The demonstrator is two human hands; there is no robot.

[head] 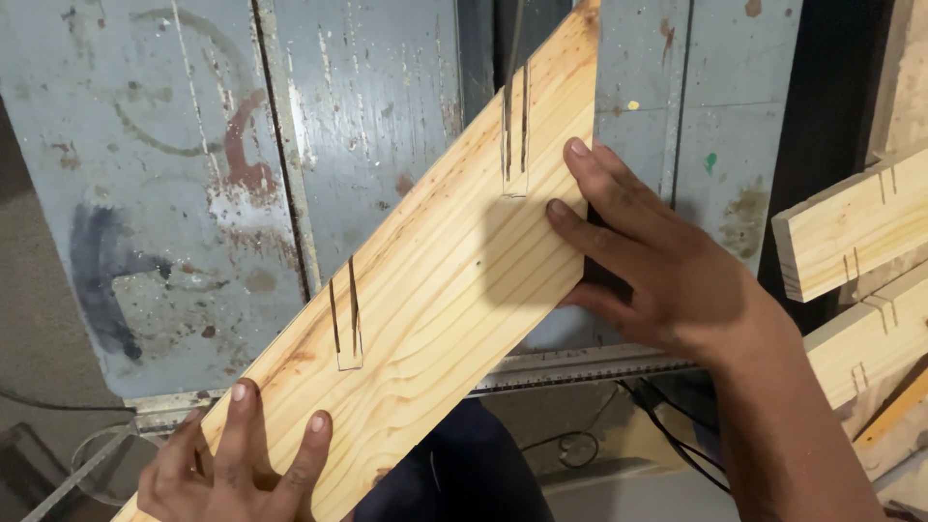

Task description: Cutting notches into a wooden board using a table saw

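A long pine board (445, 280) lies slanted across a worn grey metal saw table (164, 193), from the table's near left corner up toward its far edge. The board has two pairs of thin cuts in it, one near the middle and one higher up. A thin blade (513, 39) stands at the upper cuts.

The left hand (232, 464) presses on the low end of the board, fingers spread apart and flat. The right hand (657, 266) pushes on the board's right edge, fingers straight and close together.

More notched boards (851, 242) lie stacked past the table's right edge.
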